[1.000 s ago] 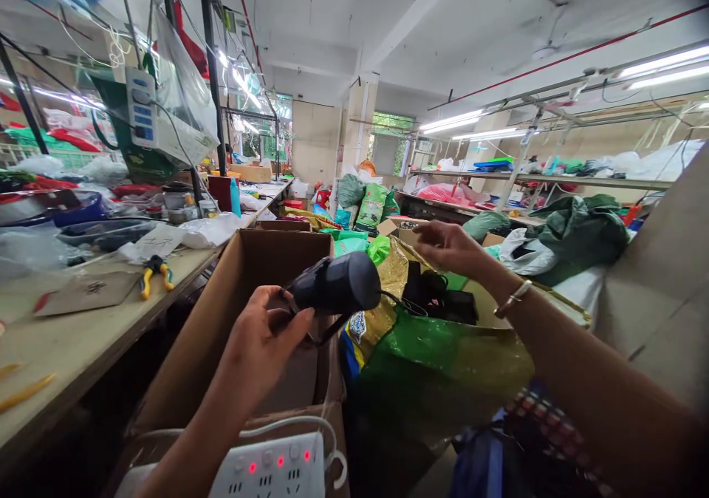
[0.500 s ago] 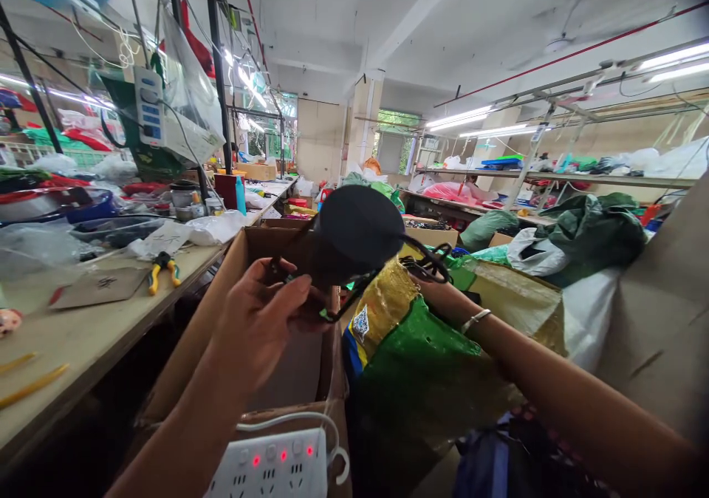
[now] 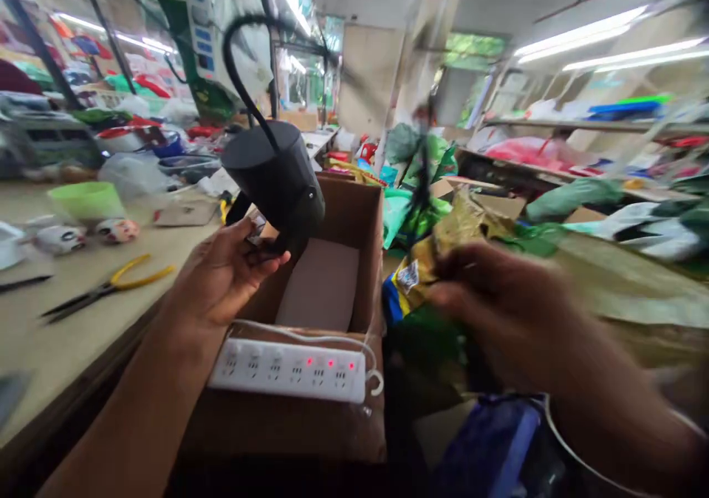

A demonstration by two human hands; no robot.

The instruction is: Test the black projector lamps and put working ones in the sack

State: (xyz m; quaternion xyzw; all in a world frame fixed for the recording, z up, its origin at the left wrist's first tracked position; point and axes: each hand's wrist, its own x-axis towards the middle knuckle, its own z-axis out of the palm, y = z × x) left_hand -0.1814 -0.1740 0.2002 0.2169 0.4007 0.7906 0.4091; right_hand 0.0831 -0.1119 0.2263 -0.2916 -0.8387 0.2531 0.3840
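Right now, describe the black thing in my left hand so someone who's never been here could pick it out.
Beside the long workbench stands an open cardboard box. Above it, your left hand holds up a matte black cylindrical device with a black cable arching from its top. Unlike the flat white power strip below it, it is dark and round.

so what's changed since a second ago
The right hand has come down onto the gold-and-green woven bag; it's blurred, so any grip is unclear. The left hand still holds the black corded cylinder, now turned top-up, cord arching above. The cardboard box stayed put.
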